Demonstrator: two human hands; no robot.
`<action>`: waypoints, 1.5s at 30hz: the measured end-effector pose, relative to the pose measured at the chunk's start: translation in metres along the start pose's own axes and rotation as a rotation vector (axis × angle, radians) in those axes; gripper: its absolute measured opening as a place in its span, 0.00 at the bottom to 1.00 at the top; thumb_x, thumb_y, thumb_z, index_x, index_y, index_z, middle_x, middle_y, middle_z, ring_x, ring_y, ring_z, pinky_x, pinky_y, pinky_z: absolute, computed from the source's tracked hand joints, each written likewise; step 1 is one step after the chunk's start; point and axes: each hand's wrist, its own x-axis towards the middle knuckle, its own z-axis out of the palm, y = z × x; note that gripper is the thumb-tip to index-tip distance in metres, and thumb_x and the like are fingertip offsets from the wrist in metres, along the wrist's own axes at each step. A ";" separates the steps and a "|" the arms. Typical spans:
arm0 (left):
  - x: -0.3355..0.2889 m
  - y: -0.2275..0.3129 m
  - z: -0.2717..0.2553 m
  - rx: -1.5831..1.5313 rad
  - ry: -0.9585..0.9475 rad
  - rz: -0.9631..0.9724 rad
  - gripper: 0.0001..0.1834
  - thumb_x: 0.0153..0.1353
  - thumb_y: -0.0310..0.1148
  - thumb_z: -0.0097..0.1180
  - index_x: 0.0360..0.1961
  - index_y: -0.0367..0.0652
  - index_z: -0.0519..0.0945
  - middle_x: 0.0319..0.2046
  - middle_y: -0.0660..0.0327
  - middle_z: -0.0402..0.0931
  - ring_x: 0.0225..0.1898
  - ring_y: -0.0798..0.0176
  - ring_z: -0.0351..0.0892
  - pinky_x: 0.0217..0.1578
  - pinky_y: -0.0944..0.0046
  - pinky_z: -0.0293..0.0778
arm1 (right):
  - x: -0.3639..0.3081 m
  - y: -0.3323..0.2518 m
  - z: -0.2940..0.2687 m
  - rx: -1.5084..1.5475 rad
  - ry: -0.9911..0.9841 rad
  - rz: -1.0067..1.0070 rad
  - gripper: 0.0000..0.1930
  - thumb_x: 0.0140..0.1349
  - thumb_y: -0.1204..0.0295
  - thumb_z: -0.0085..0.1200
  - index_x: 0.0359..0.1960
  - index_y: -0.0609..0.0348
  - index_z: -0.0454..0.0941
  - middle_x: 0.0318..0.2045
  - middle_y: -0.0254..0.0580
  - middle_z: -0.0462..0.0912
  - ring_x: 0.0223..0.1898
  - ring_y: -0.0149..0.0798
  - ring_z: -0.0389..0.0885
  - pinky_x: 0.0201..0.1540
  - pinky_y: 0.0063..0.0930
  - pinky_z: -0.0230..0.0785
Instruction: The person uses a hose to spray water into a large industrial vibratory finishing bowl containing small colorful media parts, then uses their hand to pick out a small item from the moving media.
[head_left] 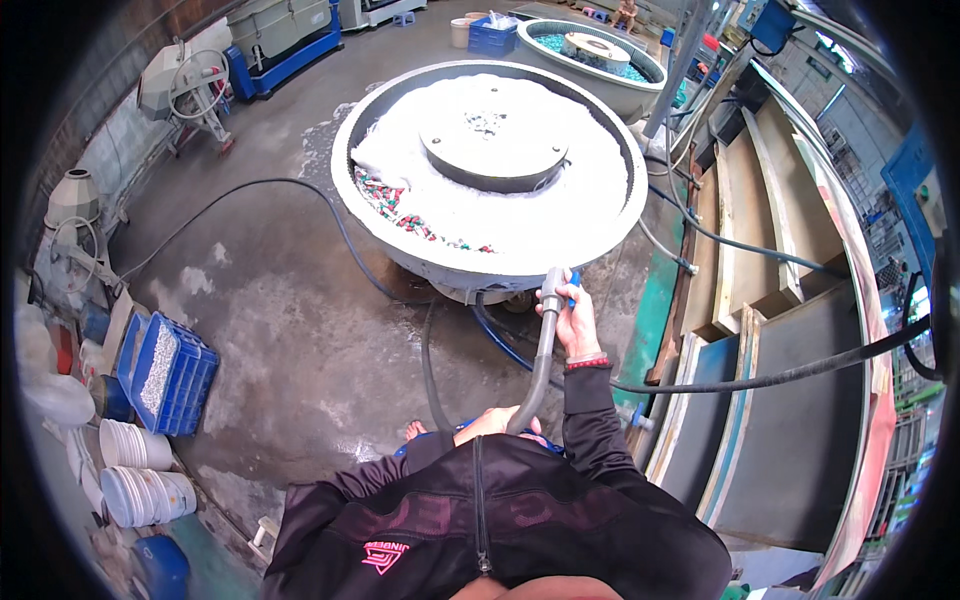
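Note:
My right hand point(577, 325) is closed round a grey pipe nozzle with a blue valve handle point(574, 288), its tip at the near rim of a large round tub point(350, 205). From the nozzle a grey hose point(541, 368) bends down toward my waist. There my left hand point(486, 424) is wrapped on the hose, partly hidden by my dark jacket. White foam point(400, 130) fills most of the tub around a raised round hub point(490, 145). Small red, green and white pieces point(400, 215) show along the tub's near left inside.
Dark hoses point(350, 240) trail over the wet floor, and another point(780, 375) crosses at right. Wooden-edged troughs point(760, 220) line the right side. A second tub point(600, 85) stands behind. At left are a blue crate of white pellets point(195, 385) and stacked white buckets point(150, 495).

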 end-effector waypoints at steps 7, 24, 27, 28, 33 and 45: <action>0.008 0.006 -0.010 -0.069 -0.144 0.053 0.11 0.53 0.28 0.56 0.36 0.38 0.69 0.36 0.59 0.75 0.41 0.69 0.73 0.43 0.68 0.68 | 0.005 -0.006 -0.022 0.042 0.063 -0.031 0.23 0.45 0.76 0.45 0.47 0.51 0.60 0.35 0.48 0.69 0.30 0.48 0.74 0.27 0.39 0.71; -0.030 0.015 -0.059 -0.006 0.340 0.198 0.11 0.51 0.32 0.57 0.36 0.43 0.72 0.22 0.71 0.69 0.25 0.78 0.66 0.26 0.74 0.64 | 0.088 0.084 0.082 -0.233 -0.131 0.309 0.18 0.46 0.75 0.47 0.41 0.62 0.61 0.28 0.47 0.70 0.22 0.45 0.73 0.20 0.39 0.71; -0.043 0.007 -0.062 -0.064 0.432 0.262 0.12 0.51 0.32 0.57 0.36 0.43 0.72 0.22 0.70 0.69 0.24 0.78 0.65 0.25 0.75 0.63 | 0.078 0.099 0.132 -0.267 -0.201 0.309 0.18 0.46 0.75 0.47 0.42 0.62 0.62 0.27 0.46 0.70 0.21 0.44 0.73 0.19 0.38 0.71; -0.044 0.001 -0.062 -0.046 0.464 0.351 0.12 0.51 0.32 0.57 0.37 0.43 0.72 0.22 0.70 0.69 0.24 0.78 0.65 0.25 0.75 0.62 | 0.078 0.100 0.148 -0.276 -0.266 0.267 0.19 0.46 0.76 0.47 0.42 0.62 0.62 0.27 0.46 0.70 0.21 0.44 0.73 0.18 0.38 0.71; -0.057 0.000 -0.071 -0.014 0.483 0.282 0.14 0.50 0.35 0.57 0.37 0.43 0.73 0.28 0.64 0.74 0.33 0.70 0.73 0.37 0.67 0.68 | 0.079 0.107 0.152 -0.292 -0.322 0.228 0.20 0.47 0.76 0.48 0.45 0.58 0.62 0.32 0.45 0.70 0.25 0.45 0.74 0.20 0.37 0.72; -0.081 0.004 -0.088 0.063 0.441 0.327 0.15 0.49 0.34 0.55 0.39 0.43 0.71 0.27 0.60 0.75 0.30 0.65 0.76 0.33 0.65 0.68 | 0.068 0.098 0.155 -0.290 -0.184 0.191 0.24 0.47 0.75 0.45 0.50 0.55 0.59 0.34 0.48 0.69 0.27 0.46 0.74 0.21 0.39 0.71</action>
